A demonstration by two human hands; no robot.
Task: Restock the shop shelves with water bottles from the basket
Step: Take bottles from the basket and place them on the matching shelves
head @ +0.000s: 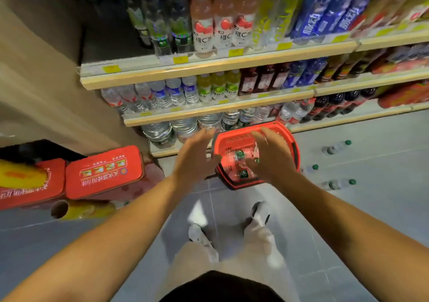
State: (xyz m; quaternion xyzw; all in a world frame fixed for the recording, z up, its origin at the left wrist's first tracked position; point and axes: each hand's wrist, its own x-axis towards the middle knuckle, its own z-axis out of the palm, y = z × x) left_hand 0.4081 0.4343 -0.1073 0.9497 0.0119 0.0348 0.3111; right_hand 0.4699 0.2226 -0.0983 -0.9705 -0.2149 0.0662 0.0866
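Red cartons (pixel 104 171) left of basket (pixel 287 136)

Both bare arms reach forward and down; the left hand (pixel 193 156) and right hand (pixel 270 154) are spread wide, fingers apart, holding nothing

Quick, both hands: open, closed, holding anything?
Left hand: open, empty, beside the red basket.
Right hand: open, empty, fingers spread above the bottles in it.
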